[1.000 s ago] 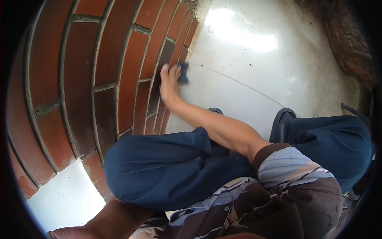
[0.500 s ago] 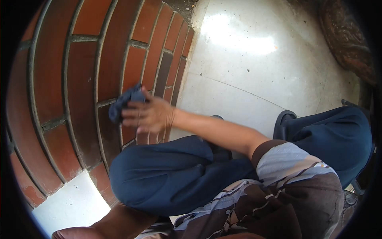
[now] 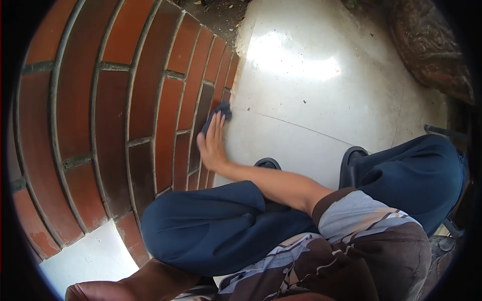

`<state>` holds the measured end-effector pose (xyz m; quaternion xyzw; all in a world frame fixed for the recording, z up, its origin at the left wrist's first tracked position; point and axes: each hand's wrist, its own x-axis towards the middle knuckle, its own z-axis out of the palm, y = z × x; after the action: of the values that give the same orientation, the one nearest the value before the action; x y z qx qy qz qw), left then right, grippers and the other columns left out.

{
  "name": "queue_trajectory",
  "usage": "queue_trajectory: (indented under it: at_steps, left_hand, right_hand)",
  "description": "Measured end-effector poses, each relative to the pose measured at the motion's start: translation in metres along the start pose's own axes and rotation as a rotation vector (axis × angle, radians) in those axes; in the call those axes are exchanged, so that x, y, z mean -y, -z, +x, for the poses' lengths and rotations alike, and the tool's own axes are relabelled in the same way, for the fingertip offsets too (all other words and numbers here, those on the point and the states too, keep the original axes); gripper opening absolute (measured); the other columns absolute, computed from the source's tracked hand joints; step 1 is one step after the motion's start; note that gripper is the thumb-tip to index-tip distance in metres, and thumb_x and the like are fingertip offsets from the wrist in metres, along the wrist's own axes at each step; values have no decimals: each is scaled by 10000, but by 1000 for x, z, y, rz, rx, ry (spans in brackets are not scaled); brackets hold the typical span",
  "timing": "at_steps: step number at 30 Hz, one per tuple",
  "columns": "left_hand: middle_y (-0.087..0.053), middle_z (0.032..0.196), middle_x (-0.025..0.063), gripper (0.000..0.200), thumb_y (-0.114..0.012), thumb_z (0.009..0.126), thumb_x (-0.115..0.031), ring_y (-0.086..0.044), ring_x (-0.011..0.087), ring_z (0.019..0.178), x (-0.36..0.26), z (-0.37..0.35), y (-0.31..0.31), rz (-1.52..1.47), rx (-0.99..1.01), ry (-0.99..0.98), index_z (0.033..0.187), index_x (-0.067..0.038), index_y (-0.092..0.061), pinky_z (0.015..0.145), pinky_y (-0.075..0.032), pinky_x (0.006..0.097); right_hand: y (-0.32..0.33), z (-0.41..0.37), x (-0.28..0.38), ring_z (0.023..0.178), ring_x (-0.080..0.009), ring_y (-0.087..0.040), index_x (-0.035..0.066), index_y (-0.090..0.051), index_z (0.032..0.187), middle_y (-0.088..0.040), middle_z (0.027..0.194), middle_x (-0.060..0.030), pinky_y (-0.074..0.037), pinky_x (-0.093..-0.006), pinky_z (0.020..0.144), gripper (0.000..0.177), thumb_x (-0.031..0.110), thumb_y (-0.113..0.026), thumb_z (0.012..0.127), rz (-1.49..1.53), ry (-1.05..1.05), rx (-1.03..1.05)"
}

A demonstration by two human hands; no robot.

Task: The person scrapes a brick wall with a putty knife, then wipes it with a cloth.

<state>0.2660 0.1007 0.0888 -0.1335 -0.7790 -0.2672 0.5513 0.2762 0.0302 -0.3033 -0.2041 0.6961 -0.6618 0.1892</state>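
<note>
Brick wall fills the left of frame; pale floor upper right. Right hand, centre frame, lies flat with fingers straight, pressing a dark blue cloth against the wall's lower bricks. Left hand, bottom left edge, grip cannot be told

Showed a red-brown glazed brick wall with dull grey mortar lines from nine to eleven o'clock. Showed a dark blue crumpled cloth beside a pale cream glossy stone floor at one o'clock. Wore plain navy fabric trousers and a brown, grey and white striped shirt at five o'clock.
</note>
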Motion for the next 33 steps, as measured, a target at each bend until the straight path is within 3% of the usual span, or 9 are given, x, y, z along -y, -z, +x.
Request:
queue_trajectory:
  at_steps: [4, 12, 17, 18, 22, 24, 27, 29, 33]
  left_hand:
    - [-623, 818, -100, 274, -423, 1019, -273, -439, 64, 554, -2, 1, -4, 8, 14, -10, 1059, -177, -677, 626, -388, 258]
    - [-606, 865, -49, 355, -429, 982, -323, -475, 130, 586, -15, -6, 25, -4, 100, 94, 1172, -134, -661, 650, -374, 302]
    - [-650, 886, 38, 182, -549, 937, -235, -598, 156, 771, -19, -3, 56, -61, 265, 286, 1044, -114, -633, 799, -420, 329]
    - [-601, 898, 8, 357, -410, 991, -261, -527, 189, 716, -7, 8, 27, -16, 304, 274, 1244, -101, -605, 732, -390, 369]
    - [-627, 1073, 137, 408, -384, 995, -207, -549, 376, 1049, 12, 2, 22, -12, 247, 254, 1376, -90, -471, 941, -386, 534]
    - [-582, 1312, 225, 546, -610, 846, -265, -558, 341, 1233, 13, 1, -3, 188, -120, 236, 1350, -67, -542, 1063, -358, 491]
    - [-206, 1565, 315, 891, -603, 789, -310, -158, 483, 1466, 14, 6, -4, 350, -258, 322, 1549, -77, -202, 1165, -98, 625]
    - [-186, 1556, 345, 927, -617, 771, -335, -166, 477, 1468, 16, 9, -6, 390, -284, 335, 1549, -67, -189, 1167, -87, 623]
    - [-164, 1556, 356, 972, -632, 741, -344, -134, 473, 1476, 22, 13, -19, 363, -346, 297, 1544, -45, -172, 1173, -41, 618]
  right_hand:
    - [2, -27, 27, 1427, -581, 102, -156, 34, 1482, 84, 1542, -402, 24, -666, 1132, 848, 420, -372, 1011, 11, 152, 124]
    - [55, 159, 38, 1490, -451, 25, -24, -106, 1545, -23, 1611, -276, -2, -545, 1189, 737, 508, -222, 1048, 208, -14, -150]
    - [31, 64, 102, 1481, -478, -63, -14, -201, 1532, -101, 1601, -284, -15, -634, 1154, 748, 514, -318, 1015, 102, 705, -24]
    - [24, 48, 109, 1483, -470, -89, 1, -260, 1524, -135, 1606, -259, -22, -649, 1149, 738, 519, -344, 1005, 114, 807, 41]
    - [30, 90, 107, 1490, -420, -155, 143, -453, 1457, -270, 1604, -118, -54, -648, 1158, 602, 470, -469, 952, -81, 1180, 80]
    - [51, 140, 136, 1481, -453, -152, 131, -386, 1495, -264, 1596, -169, -64, -646, 1155, 602, 397, -481, 963, -53, 1054, 22]
    - [71, 192, 196, 1471, -483, -144, 37, -266, 1527, -212, 1593, -237, -77, -651, 1148, 661, 347, -473, 982, 113, 874, -178]
    - [75, 200, 226, 1468, -491, -141, -6, -220, 1530, -188, 1591, -263, -85, -651, 1146, 685, 321, -477, 986, 128, 773, -232]
    - [52, 116, 230, 1478, -412, -197, 57, -331, 1503, -276, 1583, -181, -116, -620, 1164, 632, 282, -529, 946, 118, 1246, 102]
